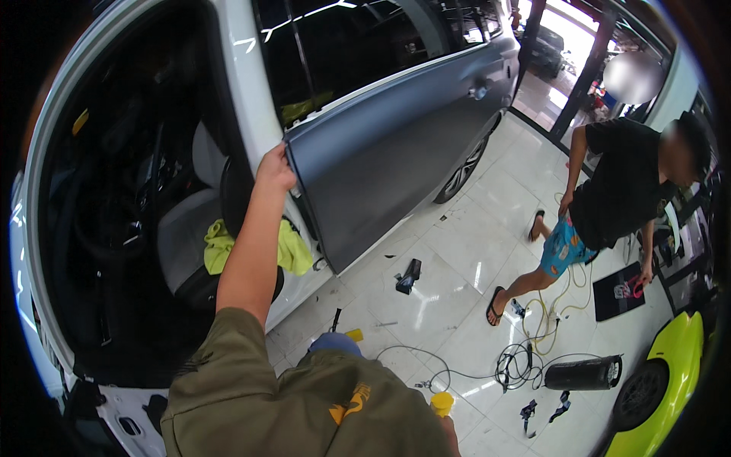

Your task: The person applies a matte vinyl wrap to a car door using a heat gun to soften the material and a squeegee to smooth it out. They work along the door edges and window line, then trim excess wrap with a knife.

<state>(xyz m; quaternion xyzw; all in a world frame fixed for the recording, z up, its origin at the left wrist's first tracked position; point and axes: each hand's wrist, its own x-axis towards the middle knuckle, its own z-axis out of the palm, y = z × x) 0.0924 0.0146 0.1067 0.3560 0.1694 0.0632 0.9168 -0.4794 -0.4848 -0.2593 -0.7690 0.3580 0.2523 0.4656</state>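
My left arm reaches up to the grey rear door (pixel 403 145) of a white car. My left hand (pixel 276 169) is closed at the front edge of that door, fingers curled round the upper corner. Low in the view, my right hand (pixel 451 436) is mostly cut off by my shirt. A small yellow object (pixel 442 403) with a rounded top sticks up from it; its exact kind is unclear. Behind my left forearm, a lime-green cloth (pixel 291 248) lies by the sill of the open front doorway, next to the grey seat (pixel 190 221).
A person in a black shirt (pixel 620 175) stands at the right, one hand near a dark flat bag (pixel 618 292). On the tiled floor lie a black part (pixel 409 276), coiled cables (pixel 514 365), a black cylinder (pixel 582 373) and black straps (pixel 528 415). A lime-green car body (pixel 674 373) stands lower right.
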